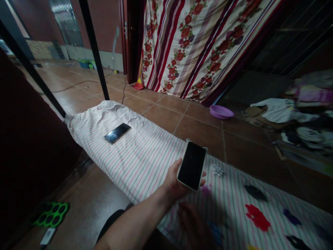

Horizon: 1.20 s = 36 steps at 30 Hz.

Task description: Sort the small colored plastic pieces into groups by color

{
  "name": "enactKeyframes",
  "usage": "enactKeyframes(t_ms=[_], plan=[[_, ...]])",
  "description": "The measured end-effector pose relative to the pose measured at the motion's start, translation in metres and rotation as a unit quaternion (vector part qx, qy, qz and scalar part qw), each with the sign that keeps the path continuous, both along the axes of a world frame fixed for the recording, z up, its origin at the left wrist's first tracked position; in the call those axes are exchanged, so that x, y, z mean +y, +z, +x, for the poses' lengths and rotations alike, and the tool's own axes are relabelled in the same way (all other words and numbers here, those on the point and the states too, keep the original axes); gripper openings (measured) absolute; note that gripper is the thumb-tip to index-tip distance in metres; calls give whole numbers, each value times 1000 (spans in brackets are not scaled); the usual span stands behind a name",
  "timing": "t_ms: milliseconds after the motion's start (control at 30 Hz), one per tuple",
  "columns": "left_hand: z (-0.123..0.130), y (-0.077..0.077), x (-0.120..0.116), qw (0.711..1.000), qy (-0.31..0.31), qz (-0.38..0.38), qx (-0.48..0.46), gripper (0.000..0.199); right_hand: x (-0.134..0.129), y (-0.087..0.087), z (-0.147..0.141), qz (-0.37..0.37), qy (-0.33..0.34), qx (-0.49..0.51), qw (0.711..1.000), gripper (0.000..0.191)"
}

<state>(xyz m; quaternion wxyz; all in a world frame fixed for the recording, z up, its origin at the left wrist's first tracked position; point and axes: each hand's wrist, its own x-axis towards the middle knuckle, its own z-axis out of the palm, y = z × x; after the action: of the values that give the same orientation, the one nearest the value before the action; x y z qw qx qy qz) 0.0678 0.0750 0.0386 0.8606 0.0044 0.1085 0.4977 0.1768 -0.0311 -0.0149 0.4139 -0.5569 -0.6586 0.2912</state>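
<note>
My left hand [173, 178] is closed around a smartphone [191, 166] with a dark screen and a pale case, held tilted over the striped cloth [145, 152]. Below it, in shadow near the bottom of the view, is my right hand [194, 222]; it is dark and smeared, so its finger position is unclear. A second smartphone [117, 133] lies flat on the cloth to the left, its screen reflecting light. Small coloured pieces lie on the right part of the cloth: a red one [258, 217], a black one [255, 192], a purple one [291, 216] and a grey-white one [218, 170].
Dark posts [95, 48] rise at the cloth's far end. On the tiled floor are a purple basin [221, 111], a red dustpan-like item [138, 84] and a green-edged power strip [53, 214]. A floral curtain [192, 45] hangs behind. Clothes [278, 110] are heaped at right.
</note>
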Motion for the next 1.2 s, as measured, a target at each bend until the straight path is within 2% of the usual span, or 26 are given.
enactKeyframes(t_ms=[67,133,167,200,267,367,500,667,867,1000,1200], plan=[[-5,-1,-3,1000,-7,-11,8,55,-6,6,-3,-53,6,-4,999,42],[-11,-3,-9,999,-11,-33,22,52,-10,18,1,-82,-1,-8,997,43],[-15,-3,-12,998,-15,-47,36,50,-10,26,6,-98,16,-7,995,43],[-19,-4,-15,997,-16,-62,51,48,-10,35,14,-96,-1,-9,995,43],[-26,-5,-20,994,-17,-70,78,46,-7,52,34,-66,-81,-20,994,44],[-35,-7,-22,993,-11,-60,105,46,-6,65,66,-52,-160,-76,983,48],[-36,-8,-22,990,-7,-61,125,45,-13,55,89,-90,-130,-195,968,50],[-23,-7,-22,991,-20,-49,127,45,-20,38,83,-86,-51,-254,962,44],[-5,-6,-21,991,-37,-61,113,39,-13,39,65,-64,7,-285,956,27],[-3,-7,-20,991,-38,-63,112,39,-12,38,64,-63,30,-280,957,18],[-11,-9,-18,994,-53,-42,83,46,-10,30,65,-64,33,-240,968,21]])
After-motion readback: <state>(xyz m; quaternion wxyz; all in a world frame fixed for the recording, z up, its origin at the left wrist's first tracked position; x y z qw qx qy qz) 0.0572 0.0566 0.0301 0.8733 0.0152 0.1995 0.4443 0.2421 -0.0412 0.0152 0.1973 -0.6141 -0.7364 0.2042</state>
